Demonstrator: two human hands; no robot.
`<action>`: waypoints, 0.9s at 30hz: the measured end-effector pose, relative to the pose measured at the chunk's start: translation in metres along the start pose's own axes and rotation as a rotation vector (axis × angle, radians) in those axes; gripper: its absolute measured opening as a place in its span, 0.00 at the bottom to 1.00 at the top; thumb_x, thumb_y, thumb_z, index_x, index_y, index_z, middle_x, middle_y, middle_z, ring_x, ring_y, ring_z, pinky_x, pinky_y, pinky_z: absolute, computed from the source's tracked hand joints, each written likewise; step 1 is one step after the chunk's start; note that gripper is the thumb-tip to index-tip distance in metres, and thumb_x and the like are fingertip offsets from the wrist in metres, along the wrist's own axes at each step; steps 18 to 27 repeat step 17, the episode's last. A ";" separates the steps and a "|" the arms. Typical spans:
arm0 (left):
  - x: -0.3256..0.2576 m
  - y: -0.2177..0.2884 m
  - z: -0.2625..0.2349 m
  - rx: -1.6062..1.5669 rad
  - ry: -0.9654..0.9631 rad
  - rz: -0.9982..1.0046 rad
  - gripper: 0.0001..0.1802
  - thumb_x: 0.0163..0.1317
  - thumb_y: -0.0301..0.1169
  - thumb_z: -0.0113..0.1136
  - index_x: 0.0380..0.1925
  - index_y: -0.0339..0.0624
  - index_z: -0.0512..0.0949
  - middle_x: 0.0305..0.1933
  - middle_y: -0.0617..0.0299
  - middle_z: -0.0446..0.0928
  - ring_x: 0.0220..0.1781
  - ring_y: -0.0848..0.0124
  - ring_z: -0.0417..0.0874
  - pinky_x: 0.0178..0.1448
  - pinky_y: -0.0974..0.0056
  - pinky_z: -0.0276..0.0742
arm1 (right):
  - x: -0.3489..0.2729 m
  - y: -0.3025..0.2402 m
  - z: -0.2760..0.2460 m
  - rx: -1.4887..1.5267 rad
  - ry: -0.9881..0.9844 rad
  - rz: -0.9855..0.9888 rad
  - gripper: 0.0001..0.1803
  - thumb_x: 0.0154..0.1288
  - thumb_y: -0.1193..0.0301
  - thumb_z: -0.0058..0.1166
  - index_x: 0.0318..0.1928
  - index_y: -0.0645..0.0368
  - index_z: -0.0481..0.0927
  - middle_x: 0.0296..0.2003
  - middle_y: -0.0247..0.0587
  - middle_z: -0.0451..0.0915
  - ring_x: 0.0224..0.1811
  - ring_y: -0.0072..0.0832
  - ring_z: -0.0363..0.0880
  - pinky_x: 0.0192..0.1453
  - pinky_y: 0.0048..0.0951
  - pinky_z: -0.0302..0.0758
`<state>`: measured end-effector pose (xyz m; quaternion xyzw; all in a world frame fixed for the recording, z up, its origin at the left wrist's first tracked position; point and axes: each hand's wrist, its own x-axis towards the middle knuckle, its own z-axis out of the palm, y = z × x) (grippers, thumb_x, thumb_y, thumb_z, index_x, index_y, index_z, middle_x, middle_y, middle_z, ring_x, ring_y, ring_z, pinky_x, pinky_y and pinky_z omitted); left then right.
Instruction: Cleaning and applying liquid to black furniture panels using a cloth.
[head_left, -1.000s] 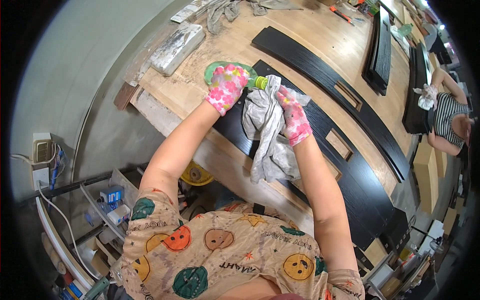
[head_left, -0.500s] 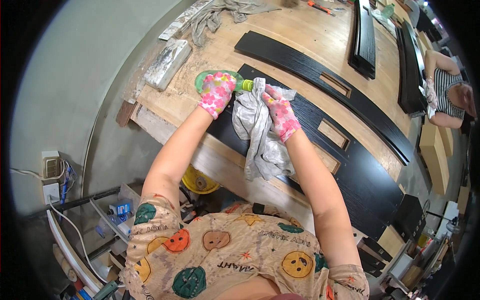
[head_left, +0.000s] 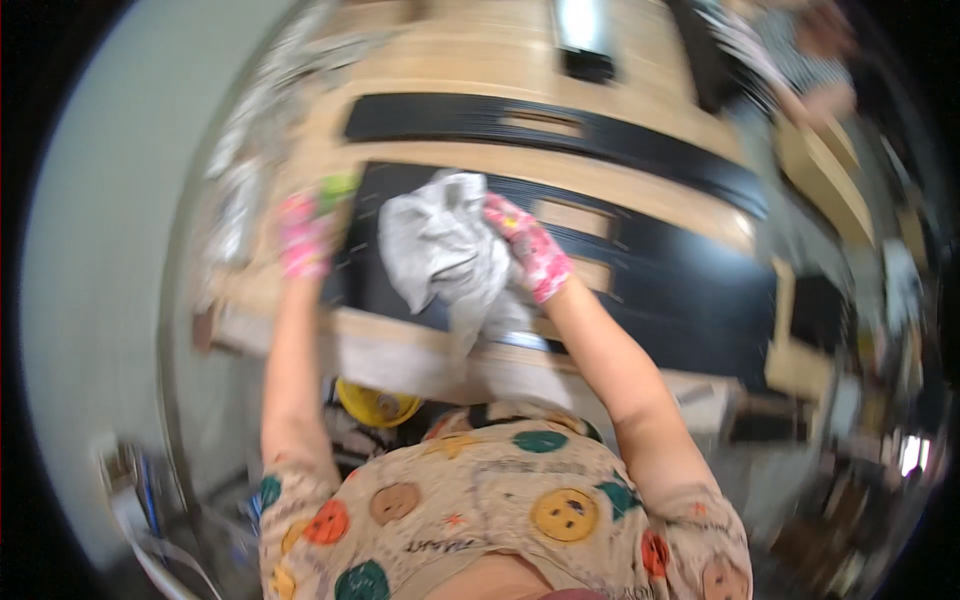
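Observation:
My left hand, in a pink flowered glove, is blurred at the left end of the workbench. A green bottle shows at its fingers, the rest of it covered by the hand. My right hand, gloved the same way, grips a bunched grey rag. That rag lies over a wide black panel with rectangular cut-outs, and its loose end hangs toward the bench's near edge. Beyond it runs a long, curved black board with one slot.
The pale wooden workbench carries another black piece at the far side. A grey cloth lies at the far left, by the wall. Below the near edge is a yellow round object. Another person is at the far right, near stacked boards.
My left hand has moved away to the left with the bottle, off the rag. The right hand keeps the rag, now bunched over the panel. The whole view has turned.

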<state>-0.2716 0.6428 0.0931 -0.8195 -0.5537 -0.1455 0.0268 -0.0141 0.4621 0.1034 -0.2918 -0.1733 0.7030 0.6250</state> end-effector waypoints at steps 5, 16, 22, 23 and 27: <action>0.002 -0.121 0.014 -0.232 0.203 -0.221 0.29 0.55 0.41 0.68 0.53 0.35 0.76 0.48 0.51 0.81 0.46 0.62 0.82 0.54 0.60 0.75 | -0.158 -0.066 -0.062 -0.133 0.171 -0.345 0.23 0.64 0.72 0.52 0.59 0.63 0.70 0.54 0.41 0.75 0.57 0.27 0.73 0.65 0.29 0.67; 0.021 -0.127 0.010 -0.706 0.261 -0.454 0.33 0.53 0.31 0.72 0.58 0.34 0.70 0.51 0.50 0.78 0.44 0.66 0.81 0.52 0.61 0.79 | -0.396 -0.169 -0.136 -1.213 1.323 -0.377 0.20 0.65 0.75 0.51 0.58 0.57 0.76 0.50 0.42 0.80 0.53 0.27 0.76 0.58 0.27 0.70; 0.026 -0.119 0.011 -0.706 0.259 -0.442 0.33 0.53 0.31 0.72 0.58 0.34 0.70 0.51 0.50 0.78 0.44 0.66 0.81 0.52 0.61 0.79 | -0.387 -0.159 -0.156 -1.339 1.400 -0.353 0.19 0.66 0.74 0.51 0.58 0.55 0.77 0.52 0.46 0.80 0.55 0.30 0.77 0.59 0.28 0.69; 0.026 -0.119 0.011 -0.706 0.259 -0.442 0.33 0.53 0.31 0.72 0.58 0.34 0.70 0.51 0.50 0.78 0.44 0.66 0.81 0.52 0.61 0.79 | -0.387 -0.159 -0.156 -1.339 1.400 -0.353 0.19 0.66 0.74 0.51 0.58 0.55 0.77 0.52 0.46 0.80 0.55 0.30 0.77 0.59 0.28 0.69; 0.026 -0.119 0.011 -0.706 0.259 -0.442 0.33 0.53 0.31 0.72 0.58 0.34 0.70 0.51 0.50 0.78 0.44 0.66 0.81 0.52 0.61 0.79 | -0.387 -0.159 -0.156 -1.339 1.400 -0.353 0.19 0.66 0.74 0.51 0.58 0.55 0.77 0.52 0.46 0.80 0.55 0.30 0.77 0.59 0.28 0.69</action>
